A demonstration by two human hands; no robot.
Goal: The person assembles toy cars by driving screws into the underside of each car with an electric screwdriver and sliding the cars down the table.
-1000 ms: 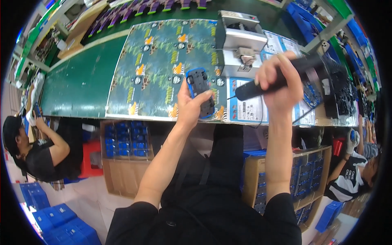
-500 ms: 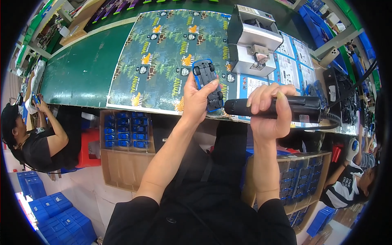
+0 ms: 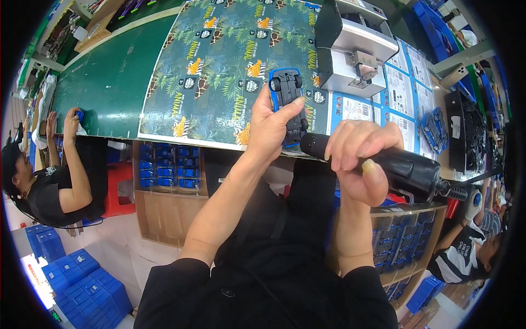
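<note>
My left hand (image 3: 267,129) is closed around a blue toy car (image 3: 286,90). The car is turned over, so its black underside and wheels face me, and my thumb presses across the chassis. In my right hand (image 3: 359,159) is a black electric screwdriver (image 3: 413,174), fingers wrapped over its body. Its nose points left at the car's near end, close to the wheels there. Whether the bit touches the car cannot be made out.
A silver machine (image 3: 353,55) stands on the bench beyond my right hand. Patterned sheets (image 3: 219,71) cover the bench top. Right of them lie a blue car body (image 3: 434,130) and a black parts box (image 3: 468,131). Cartons of blue cars (image 3: 170,164) sit below. Co-workers flank me.
The screwdriver has tilted, its cord end dropping lower and toward me while its nose stays by the car. The car is slightly more upright. The person at left has moved their hands.
</note>
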